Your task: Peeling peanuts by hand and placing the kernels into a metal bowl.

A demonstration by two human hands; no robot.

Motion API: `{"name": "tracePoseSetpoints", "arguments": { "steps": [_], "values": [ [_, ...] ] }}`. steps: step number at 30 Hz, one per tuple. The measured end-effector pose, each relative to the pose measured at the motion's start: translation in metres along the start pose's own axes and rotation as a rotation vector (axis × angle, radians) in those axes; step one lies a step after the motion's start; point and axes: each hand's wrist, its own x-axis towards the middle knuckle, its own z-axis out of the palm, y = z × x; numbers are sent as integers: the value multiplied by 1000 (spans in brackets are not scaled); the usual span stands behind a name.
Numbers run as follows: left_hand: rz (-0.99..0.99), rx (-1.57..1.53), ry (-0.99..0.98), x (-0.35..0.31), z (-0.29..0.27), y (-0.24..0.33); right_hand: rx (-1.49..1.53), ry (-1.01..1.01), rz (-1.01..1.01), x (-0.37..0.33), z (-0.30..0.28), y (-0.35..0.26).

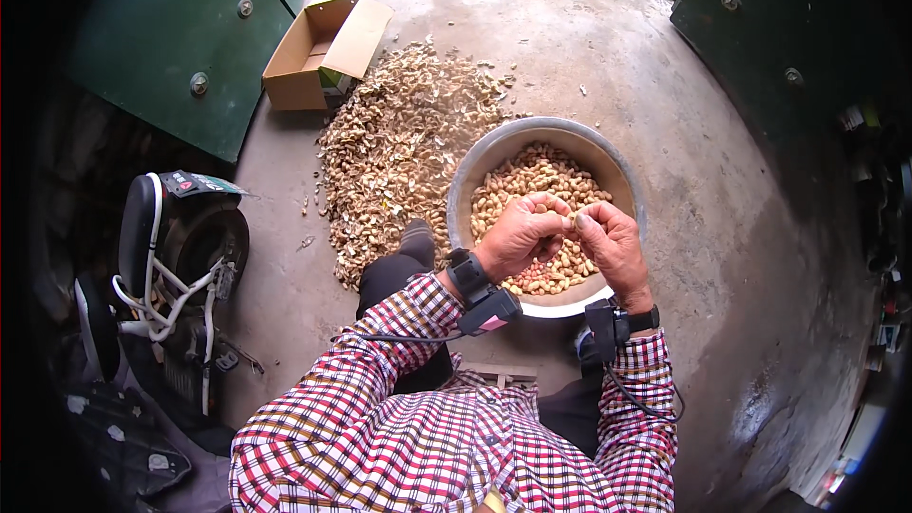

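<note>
My left hand (525, 233) and my right hand (616, 247) meet fingertip to fingertip above a wide metal basin (459, 192). Both pinch a small pale peanut (570, 221), mostly covered by the thumbs and fingers. Unshelled peanuts (537, 171) fill much of the basin below. Reddish shelled kernels (534, 279) lie among them near the basin's close side, just beneath my left hand. Each wrist wears a dark strapped device.
A broad heap of broken peanut shells (404, 147) spreads over the concrete floor left of the basin. Beyond it sits an open cardboard box (306, 85). A white-framed vehicle with a black seat (142, 228) stands at left. Green metal doors (180, 38) flank the bright doorway.
</note>
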Motion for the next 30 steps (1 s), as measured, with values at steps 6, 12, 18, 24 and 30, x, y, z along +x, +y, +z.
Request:
{"name": "tracePoseSetpoints", "arguments": {
  "steps": [6,12,18,24,30],
  "values": [
    [-3,16,-16,-1,-1,1,-16,-17,2,-1,1,-5],
    [3,54,-8,-1,1,1,-62,-14,-22,-1,-1,-3],
    [-6,52,1,0,-1,-1,-69,-15,-13,-1,-1,-3],
    [10,46,-53,2,-5,-4,-63,-23,-30,-1,-1,-3],
    [44,110,-43,3,-6,-5,-44,-24,9,-2,0,-6]
  ]
}}
